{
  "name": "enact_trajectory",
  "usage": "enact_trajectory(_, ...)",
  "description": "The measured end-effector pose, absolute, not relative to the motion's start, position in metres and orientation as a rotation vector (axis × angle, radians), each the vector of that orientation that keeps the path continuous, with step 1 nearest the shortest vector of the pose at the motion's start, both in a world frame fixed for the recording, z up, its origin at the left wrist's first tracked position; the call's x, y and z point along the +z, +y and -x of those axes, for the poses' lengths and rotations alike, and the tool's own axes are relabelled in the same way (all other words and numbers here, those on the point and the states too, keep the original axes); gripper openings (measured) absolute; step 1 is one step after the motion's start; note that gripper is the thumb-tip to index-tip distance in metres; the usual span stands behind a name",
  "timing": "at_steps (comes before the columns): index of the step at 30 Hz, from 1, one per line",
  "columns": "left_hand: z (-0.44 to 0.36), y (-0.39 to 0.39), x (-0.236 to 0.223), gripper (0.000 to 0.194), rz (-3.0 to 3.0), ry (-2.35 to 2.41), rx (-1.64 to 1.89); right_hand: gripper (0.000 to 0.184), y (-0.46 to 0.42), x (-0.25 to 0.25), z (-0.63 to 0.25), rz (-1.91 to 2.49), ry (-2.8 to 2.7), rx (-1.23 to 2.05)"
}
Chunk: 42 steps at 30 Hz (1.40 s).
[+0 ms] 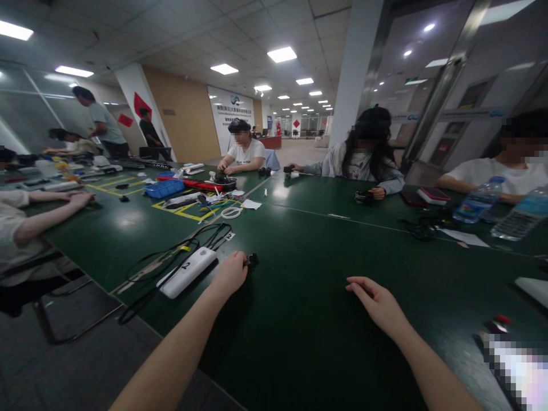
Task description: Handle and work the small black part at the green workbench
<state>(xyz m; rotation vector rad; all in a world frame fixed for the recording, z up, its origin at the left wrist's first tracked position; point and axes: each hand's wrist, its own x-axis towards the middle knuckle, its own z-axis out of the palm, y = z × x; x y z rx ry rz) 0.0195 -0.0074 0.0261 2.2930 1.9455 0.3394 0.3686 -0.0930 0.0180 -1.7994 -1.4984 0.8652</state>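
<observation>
My left hand (231, 273) is closed on a small black object (252, 260), held just above or on the green table (299, 331). Its exact kind is too small to make out. Just left of that hand lies a white power bank-like box (188, 273) marked "2", with black cables (158, 257) around and beyond it. My right hand (379, 305) rests over the table to the right, apart from any object. Its fingers are loosely stretched, with a gap between thumb and forefinger and nothing visible between them.
Beyond my left hand are a blue tray (165, 188), a coiled white cable (231, 213) and papers. Water bottles (478, 200) and a red-and-white box (433, 196) stand at right. A bright-screened device (520, 371) lies near right. Other people sit around the table.
</observation>
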Motion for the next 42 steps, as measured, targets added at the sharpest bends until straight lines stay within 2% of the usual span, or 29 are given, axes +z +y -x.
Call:
enact_trajectory(10,-0.016,-0.007,0.026,0.015,-2.377,1.898,0.31,0.034,-0.09,0.014,-0.371,1.816,-1.516,0.848)
enact_trajectory(29,-0.005,-0.003,0.021,0.017,-2.241,1.829,0.527,0.031,-0.092,0.017,-0.369,1.804,-1.508,0.856)
enact_trajectory(42,-0.017,-0.009,0.029,0.022,-2.29,1.94,0.362,0.032,-0.092,0.018,-0.369,1.779,-1.517,0.85)
